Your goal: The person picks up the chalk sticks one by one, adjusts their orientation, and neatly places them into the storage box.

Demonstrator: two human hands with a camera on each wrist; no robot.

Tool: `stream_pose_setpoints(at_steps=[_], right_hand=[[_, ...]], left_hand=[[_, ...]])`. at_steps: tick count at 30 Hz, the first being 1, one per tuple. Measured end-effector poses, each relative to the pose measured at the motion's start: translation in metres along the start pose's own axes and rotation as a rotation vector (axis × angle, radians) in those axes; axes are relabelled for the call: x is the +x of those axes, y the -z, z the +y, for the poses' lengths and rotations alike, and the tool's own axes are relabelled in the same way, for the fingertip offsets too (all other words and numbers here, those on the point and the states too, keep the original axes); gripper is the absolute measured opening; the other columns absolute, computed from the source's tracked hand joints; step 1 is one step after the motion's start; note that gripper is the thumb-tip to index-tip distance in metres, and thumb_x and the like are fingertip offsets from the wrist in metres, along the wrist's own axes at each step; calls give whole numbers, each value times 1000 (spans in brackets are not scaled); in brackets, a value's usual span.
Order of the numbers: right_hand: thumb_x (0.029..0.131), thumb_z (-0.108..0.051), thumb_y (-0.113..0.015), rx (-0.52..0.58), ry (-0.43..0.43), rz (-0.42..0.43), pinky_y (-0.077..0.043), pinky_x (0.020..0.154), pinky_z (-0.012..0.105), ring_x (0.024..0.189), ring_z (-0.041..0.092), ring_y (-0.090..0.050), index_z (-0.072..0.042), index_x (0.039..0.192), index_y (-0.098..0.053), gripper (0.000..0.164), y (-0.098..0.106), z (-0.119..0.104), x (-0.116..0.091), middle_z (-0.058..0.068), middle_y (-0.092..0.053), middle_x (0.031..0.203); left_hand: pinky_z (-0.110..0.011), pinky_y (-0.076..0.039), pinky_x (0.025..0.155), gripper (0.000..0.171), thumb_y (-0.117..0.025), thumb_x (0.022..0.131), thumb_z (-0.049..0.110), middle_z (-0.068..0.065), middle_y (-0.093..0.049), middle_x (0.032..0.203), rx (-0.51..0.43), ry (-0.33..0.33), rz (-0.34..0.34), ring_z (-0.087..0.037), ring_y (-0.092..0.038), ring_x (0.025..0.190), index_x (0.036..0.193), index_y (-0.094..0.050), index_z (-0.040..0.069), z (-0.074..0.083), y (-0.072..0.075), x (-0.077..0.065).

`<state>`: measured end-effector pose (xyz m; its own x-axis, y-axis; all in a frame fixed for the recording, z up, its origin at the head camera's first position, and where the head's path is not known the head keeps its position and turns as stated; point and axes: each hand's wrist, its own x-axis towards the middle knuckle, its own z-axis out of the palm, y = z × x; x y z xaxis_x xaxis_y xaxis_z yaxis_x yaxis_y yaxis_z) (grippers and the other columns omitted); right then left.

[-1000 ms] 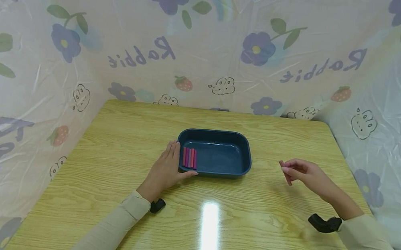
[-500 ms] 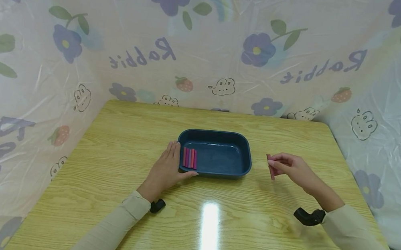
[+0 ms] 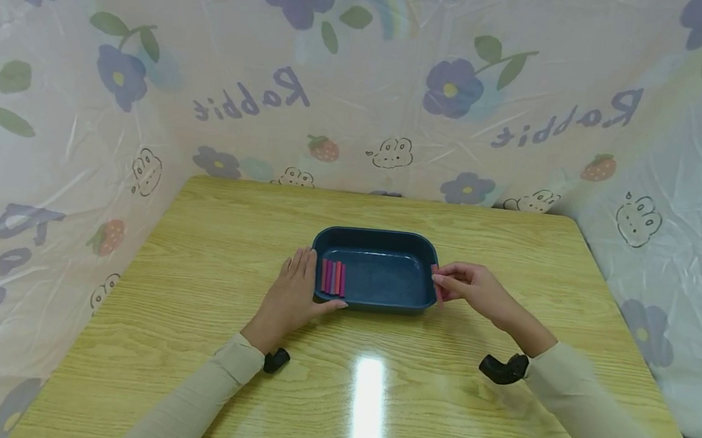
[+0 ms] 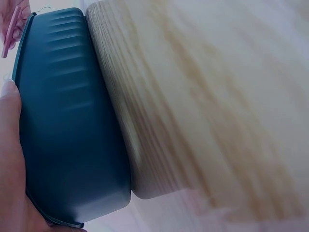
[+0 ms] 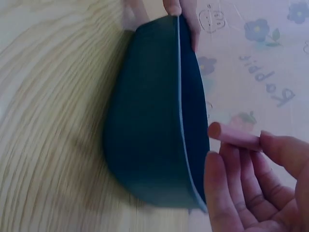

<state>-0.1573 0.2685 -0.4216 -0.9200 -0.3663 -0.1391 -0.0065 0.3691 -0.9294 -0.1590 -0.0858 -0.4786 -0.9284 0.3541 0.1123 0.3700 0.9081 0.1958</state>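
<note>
My left hand [image 3: 288, 297] rests against the left end of a dark blue rectangular dish [image 3: 380, 308], fingers laid straight along the wall and thumb at the near rim. Between thumb and fingertips, my right hand [image 3: 468, 287] pinches a pink chalk stick [image 3: 437, 287], tilted and overlapping the dish's right rim in the head view. The right wrist view shows the stick's round flat end [image 5: 215, 129] close beside the rim. Inside the dish, at its left, several pink and purple chalk sticks [image 3: 334, 278] lie side by side in a row.
The dish stands on a wood-grain table [image 3: 249, 223] near its middle. A patterned cloth [image 3: 363, 93] hangs behind and at both sides. A black wrist device [image 3: 504, 369] sits at the right sleeve, another black device [image 3: 277, 361] at the left.
My right hand has moved left across the table with the pink chalk stick, from well right of the dish to its right rim. The left hand and the dish stay in place.
</note>
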Motion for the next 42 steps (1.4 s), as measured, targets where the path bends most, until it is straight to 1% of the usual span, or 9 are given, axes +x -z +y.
stream_pose_setpoints(at_steps=[3, 7, 12, 16, 20, 25, 30, 35, 42], right_hand=[[93, -33, -56, -7, -1, -9, -52, 81, 41, 86, 26, -65, 6, 113, -57, 44, -10, -1, 8, 25, -63, 100], [93, -33, -56, -31, 8, -22, -54, 78, 34, 86, 25, -64, 6, 112, -58, 43, -23, -1, 20, 23, -64, 99], [93, -33, -56, -46, -1, -10, -54, 77, 35, 85, 24, -65, 6, 112, -59, 43, -34, -5, 30, 15, -66, 93], [93, -33, -58, -27, -19, 11, -54, 77, 39, 84, 24, -65, 5, 112, -60, 42, -42, -10, 39, 16, -66, 97], [92, -33, -59, 20, -35, 20, -54, 78, 37, 85, 24, -65, 4, 113, -60, 43, -48, -11, 48, 18, -65, 99], [93, -31, -57, 90, -53, 24, -54, 77, 34, 86, 26, -65, 8, 114, -58, 44, -55, -12, 59, 24, -63, 103], [93, -29, -58, 127, -78, 44, -54, 77, 37, 85, 25, -65, 10, 116, -57, 44, -62, -10, 69, 21, -64, 100], [93, -24, -58, 157, -122, 49, -54, 78, 39, 83, 23, -66, 9, 113, -59, 39, -73, -8, 78, 18, -66, 97], [94, -18, -57, 153, -145, 56, -55, 73, 36, 80, 22, -66, 9, 108, -63, 30, -86, -6, 89, 15, -66, 93]], left_hand=[[-45, -11, 112, 120, -30, 71, 87, -20, -15, 152, -3, -5, -5, -30, -8, 140, 147, -13, -3, 0, 1, 0], [-45, -11, 112, 120, -31, 71, 87, -20, -14, 152, -12, -5, -19, -30, -7, 140, 147, -12, -3, 0, 2, -1], [-45, -11, 112, 120, -31, 71, 87, -20, -13, 152, -19, -5, -21, -30, -6, 140, 147, -11, -3, 0, 2, -1], [-44, -11, 112, 120, -30, 70, 87, -20, -14, 152, -19, -2, -26, -29, -6, 140, 147, -11, -3, -1, 2, 0], [-44, -11, 112, 121, -30, 70, 88, -20, -15, 152, -17, 2, -23, -30, -7, 140, 147, -11, -3, -1, 2, -1], [-44, -11, 112, 121, -30, 70, 88, -20, -14, 152, -19, 5, -28, -30, -7, 140, 147, -11, -2, -1, 3, 0], [-44, -11, 112, 121, -28, 69, 88, -19, -13, 152, -6, 1, -29, -29, -6, 140, 148, -11, -2, 0, 3, 0], [-43, -11, 112, 122, -26, 69, 89, -19, -12, 153, -5, 6, -35, -29, -6, 141, 148, -10, -2, 0, 3, 0], [-44, -11, 112, 121, -29, 70, 88, -19, -13, 152, -14, 13, -34, -30, -7, 140, 148, -10, -2, 0, 3, 0]])
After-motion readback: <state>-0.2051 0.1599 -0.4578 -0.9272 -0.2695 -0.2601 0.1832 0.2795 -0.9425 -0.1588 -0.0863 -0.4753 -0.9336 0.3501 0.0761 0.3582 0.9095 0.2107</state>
